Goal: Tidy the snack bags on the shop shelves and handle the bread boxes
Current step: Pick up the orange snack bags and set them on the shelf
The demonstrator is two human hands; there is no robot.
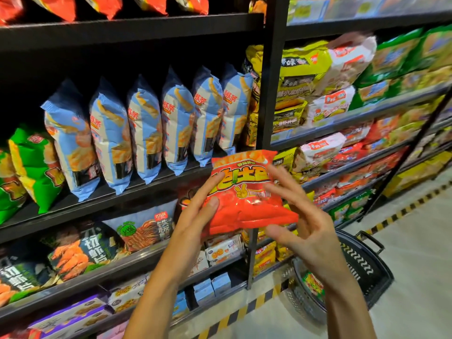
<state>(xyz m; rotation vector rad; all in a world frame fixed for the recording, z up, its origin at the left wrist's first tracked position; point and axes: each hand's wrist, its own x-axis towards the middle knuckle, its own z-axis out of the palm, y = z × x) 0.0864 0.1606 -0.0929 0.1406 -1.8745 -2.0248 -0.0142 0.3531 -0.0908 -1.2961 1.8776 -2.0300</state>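
A row of blue and white snack bags (146, 128) stands upright on the black middle shelf (117, 192), with green bags (31, 167) just beside them at the left end. Orange-red bags (102, 6) line the shelf above. Below, dark bags printed with prawns (80, 250) lie on a lower shelf, and small blue boxes (211, 287) sit on the lowest level near the black upright post (267, 81). Past the post, the next bay holds yellow, white and green packs (318, 77), blurred toward the far end. A black shopping basket (367, 270) rests on the floor at the lower right, partly hidden behind the right forearm, beside a yellow and black striped line (244, 309).

The red snack bag (247, 194) is held up in the air before the post, level with the edge of the middle shelf and apart from the shelved bags. The left hand (195, 216) holds the bag's left side, thumb on the front and fingertips along its left edge. The right hand (305, 223) is at the bag's right side with fingers spread and fairly straight; its fingertips reach the bag's front, though whether they truly touch cannot be told.
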